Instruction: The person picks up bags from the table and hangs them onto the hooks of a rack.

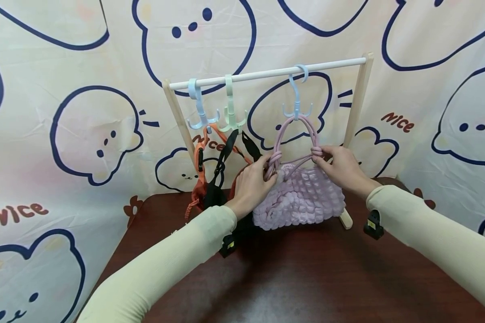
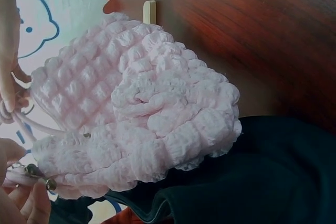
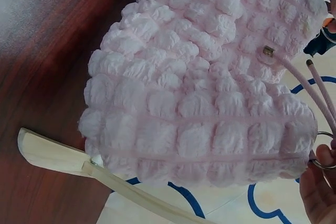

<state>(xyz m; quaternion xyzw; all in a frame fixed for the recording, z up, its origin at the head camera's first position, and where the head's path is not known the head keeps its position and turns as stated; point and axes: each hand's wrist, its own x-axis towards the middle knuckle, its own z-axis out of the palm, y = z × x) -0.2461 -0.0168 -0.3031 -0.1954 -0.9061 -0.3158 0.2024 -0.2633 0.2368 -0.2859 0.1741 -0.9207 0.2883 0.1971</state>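
Note:
A puffy lilac handbag (image 1: pixel 303 197) hangs by its looped cord handles (image 1: pixel 297 123) from a blue hook (image 1: pixel 296 101) on the rack's white bar. My left hand (image 1: pixel 252 181) pinches the cord by the left knot, near small brass-coloured fittings (image 2: pixel 42 177) in the left wrist view. At the opposite knot, my right hand (image 1: pixel 341 166) pinches the cord between thumb and fingers. A metal ring (image 3: pixel 324 150) shows by those fingers in the right wrist view. One cord end (image 3: pixel 310 62) hangs loose over the bag's top.
Left of the handbag, an orange strapped bag (image 1: pixel 200 188) and a black bag (image 1: pixel 216 195) hang from another blue hook (image 1: pixel 202 114) and a green hook (image 1: pixel 231 112). The rack's wooden leg (image 1: pixel 346 220) stands on the dark brown table (image 1: pixel 307 278). A printed cloth (image 1: pixel 105 134) lies behind.

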